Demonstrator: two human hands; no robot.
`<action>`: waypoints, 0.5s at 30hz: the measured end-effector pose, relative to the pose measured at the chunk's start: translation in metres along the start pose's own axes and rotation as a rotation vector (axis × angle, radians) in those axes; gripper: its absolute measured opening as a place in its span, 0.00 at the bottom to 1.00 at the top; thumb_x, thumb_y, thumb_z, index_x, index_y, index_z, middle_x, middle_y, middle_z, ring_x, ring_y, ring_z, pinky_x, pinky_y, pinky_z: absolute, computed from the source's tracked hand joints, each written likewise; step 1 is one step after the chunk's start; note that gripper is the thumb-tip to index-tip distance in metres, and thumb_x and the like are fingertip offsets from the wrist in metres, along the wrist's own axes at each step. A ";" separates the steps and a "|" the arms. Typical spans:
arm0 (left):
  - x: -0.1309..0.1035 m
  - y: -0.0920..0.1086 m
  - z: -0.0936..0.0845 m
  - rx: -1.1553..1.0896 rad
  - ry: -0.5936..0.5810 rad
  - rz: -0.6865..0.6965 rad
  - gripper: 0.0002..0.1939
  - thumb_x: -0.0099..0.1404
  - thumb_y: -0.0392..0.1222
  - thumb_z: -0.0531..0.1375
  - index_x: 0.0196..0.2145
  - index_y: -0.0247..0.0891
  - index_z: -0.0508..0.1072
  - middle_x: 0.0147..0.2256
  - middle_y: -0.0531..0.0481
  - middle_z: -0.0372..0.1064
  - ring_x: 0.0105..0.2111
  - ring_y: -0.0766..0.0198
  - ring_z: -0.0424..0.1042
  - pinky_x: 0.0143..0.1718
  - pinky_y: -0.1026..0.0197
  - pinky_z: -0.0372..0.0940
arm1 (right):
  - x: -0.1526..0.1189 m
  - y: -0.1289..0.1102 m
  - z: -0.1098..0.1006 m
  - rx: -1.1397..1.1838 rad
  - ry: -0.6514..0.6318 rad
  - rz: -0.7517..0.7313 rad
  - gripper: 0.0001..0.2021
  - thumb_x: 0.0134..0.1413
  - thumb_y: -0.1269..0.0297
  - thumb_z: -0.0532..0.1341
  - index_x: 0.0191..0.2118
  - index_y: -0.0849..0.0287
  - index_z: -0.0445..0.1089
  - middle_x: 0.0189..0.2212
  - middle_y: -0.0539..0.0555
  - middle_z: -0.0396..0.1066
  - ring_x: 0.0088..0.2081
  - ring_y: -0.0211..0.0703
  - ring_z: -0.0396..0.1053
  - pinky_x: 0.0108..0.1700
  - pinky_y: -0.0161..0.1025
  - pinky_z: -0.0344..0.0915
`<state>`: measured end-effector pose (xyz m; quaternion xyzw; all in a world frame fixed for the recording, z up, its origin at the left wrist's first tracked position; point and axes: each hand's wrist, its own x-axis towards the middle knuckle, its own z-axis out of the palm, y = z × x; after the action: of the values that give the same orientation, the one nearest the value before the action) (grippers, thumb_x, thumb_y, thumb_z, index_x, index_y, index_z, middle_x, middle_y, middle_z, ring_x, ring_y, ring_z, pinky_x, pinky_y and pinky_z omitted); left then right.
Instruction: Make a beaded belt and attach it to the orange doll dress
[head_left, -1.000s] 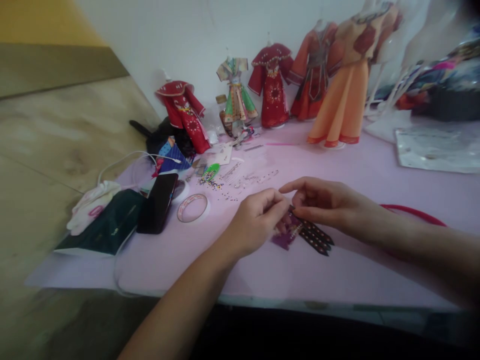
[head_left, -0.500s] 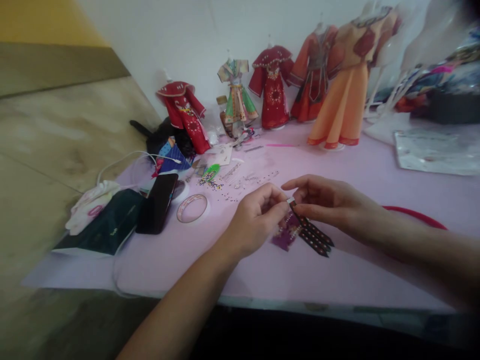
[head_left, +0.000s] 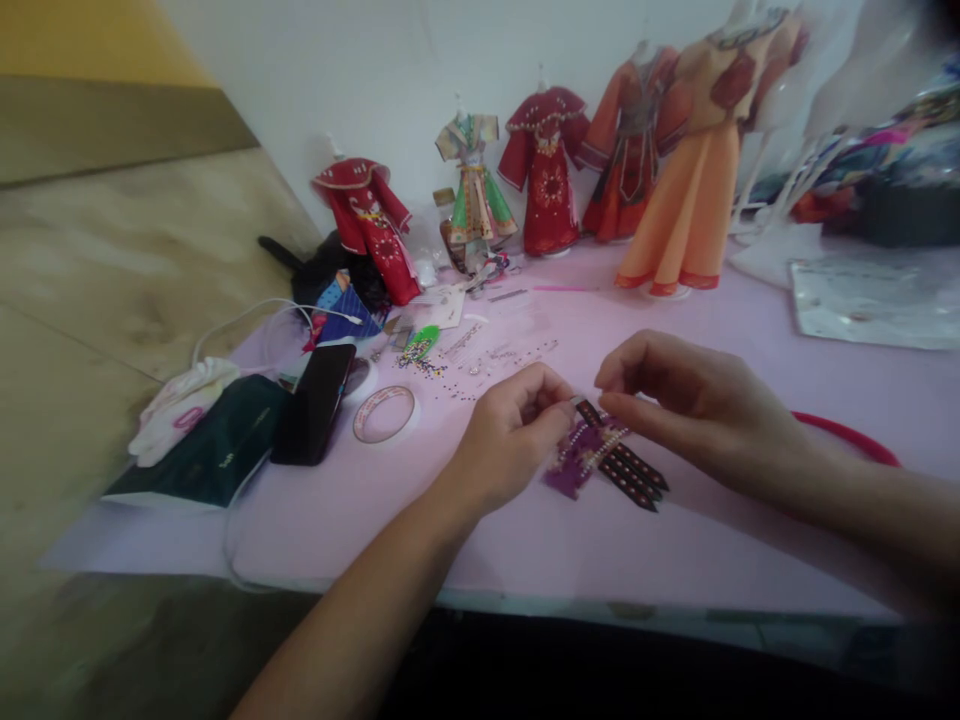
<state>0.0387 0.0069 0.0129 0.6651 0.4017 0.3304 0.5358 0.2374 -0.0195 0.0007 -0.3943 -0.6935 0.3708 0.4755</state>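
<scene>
My left hand [head_left: 517, 420] is closed in a pinch on the upper end of a narrow dark strip [head_left: 589, 412] with pale dots. A small whitish bit shows at its fingertips. To the right, my right hand [head_left: 675, 395] has its thumb and index fingertips drawn close together, just off the strip. Anything between them is too small to make out. Under the hands lies a purple patterned piece [head_left: 574, 465] edged with pale beads. Several more dark dotted strips [head_left: 634, 478] with pointed ends lie against it on the pink tabletop [head_left: 495, 540].
Left of the hands are a tape roll [head_left: 384, 414], a phone [head_left: 313, 405] and a dark green box [head_left: 217, 445]. Scattered beads [head_left: 421, 360] lie beyond. Small dresses on stands [head_left: 551, 180] line the wall. A red band [head_left: 847, 435] curves behind my right forearm.
My right hand has drawn back up and to the right, off the dark strip. More of the purple beaded piece shows. My left hand keeps its pinch in nearly the same place.
</scene>
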 end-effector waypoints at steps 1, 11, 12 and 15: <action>0.000 0.000 0.000 0.005 0.001 -0.008 0.05 0.64 0.38 0.60 0.31 0.38 0.68 0.26 0.56 0.66 0.26 0.68 0.67 0.30 0.63 0.61 | -0.002 0.000 0.000 -0.037 -0.026 -0.009 0.03 0.65 0.63 0.65 0.38 0.54 0.71 0.32 0.49 0.70 0.34 0.39 0.68 0.36 0.37 0.67; -0.007 -0.003 0.002 0.165 -0.061 0.072 0.02 0.65 0.37 0.59 0.33 0.39 0.67 0.27 0.57 0.66 0.27 0.70 0.65 0.29 0.65 0.60 | -0.001 0.008 -0.003 -0.131 -0.127 0.094 0.05 0.64 0.59 0.65 0.38 0.53 0.72 0.32 0.49 0.75 0.33 0.40 0.71 0.35 0.38 0.68; -0.007 -0.002 0.002 0.195 -0.058 0.081 0.03 0.65 0.37 0.59 0.33 0.39 0.67 0.27 0.57 0.66 0.26 0.70 0.66 0.28 0.66 0.60 | -0.001 0.008 -0.003 -0.109 -0.132 0.102 0.05 0.64 0.60 0.65 0.38 0.53 0.72 0.32 0.49 0.75 0.33 0.40 0.71 0.35 0.38 0.68; -0.007 -0.002 0.004 0.279 -0.032 0.121 0.05 0.64 0.38 0.61 0.33 0.39 0.67 0.27 0.56 0.67 0.27 0.69 0.66 0.29 0.65 0.61 | -0.001 0.007 -0.003 -0.042 -0.147 0.134 0.05 0.64 0.60 0.64 0.38 0.54 0.73 0.32 0.50 0.76 0.32 0.41 0.73 0.32 0.38 0.69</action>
<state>0.0387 -0.0006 0.0102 0.7612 0.3944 0.2925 0.4238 0.2424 -0.0168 -0.0052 -0.4214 -0.7063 0.4150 0.3890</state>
